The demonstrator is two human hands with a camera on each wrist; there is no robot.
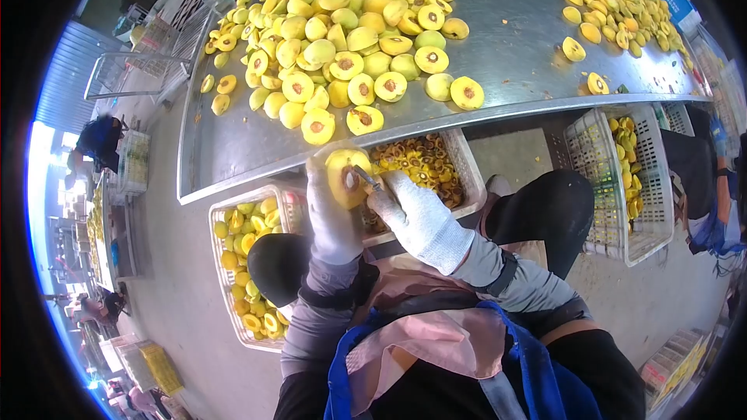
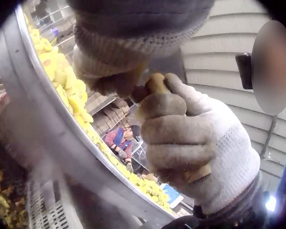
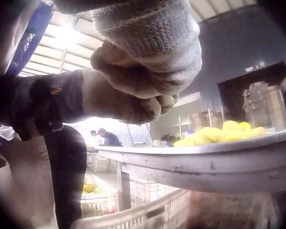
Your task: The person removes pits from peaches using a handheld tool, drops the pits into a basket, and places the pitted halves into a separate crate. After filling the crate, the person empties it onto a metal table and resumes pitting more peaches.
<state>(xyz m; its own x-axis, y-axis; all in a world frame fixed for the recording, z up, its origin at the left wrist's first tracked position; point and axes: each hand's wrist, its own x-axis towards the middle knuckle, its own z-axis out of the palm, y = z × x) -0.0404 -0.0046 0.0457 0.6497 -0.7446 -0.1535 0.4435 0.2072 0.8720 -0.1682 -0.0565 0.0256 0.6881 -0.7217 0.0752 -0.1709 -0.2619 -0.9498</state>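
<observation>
My gloved left hand (image 1: 331, 214) holds a yellow peach half (image 1: 339, 162), cut face up with a brown centre, just off the near edge of the metal table. In my gloved right hand (image 1: 426, 222) is a small pitting tool (image 1: 364, 176), its metal end at the centre of the peach half. The tool's wooden handle (image 2: 200, 173) pokes out below the curled right fingers in the left wrist view. Both hands are close together over a crate (image 1: 468, 175) of brown-and-yellow pits and scraps. The right wrist view mostly hides the peach half behind the hands.
A big heap of peach halves (image 1: 334, 39) covers the left of the metal table (image 1: 513, 47); another heap (image 1: 615, 8) lies at the far right. Crates with peach pieces stand at left (image 1: 222, 288) and right (image 1: 654, 210). My knees flank the scrap crate. Other people work nearby.
</observation>
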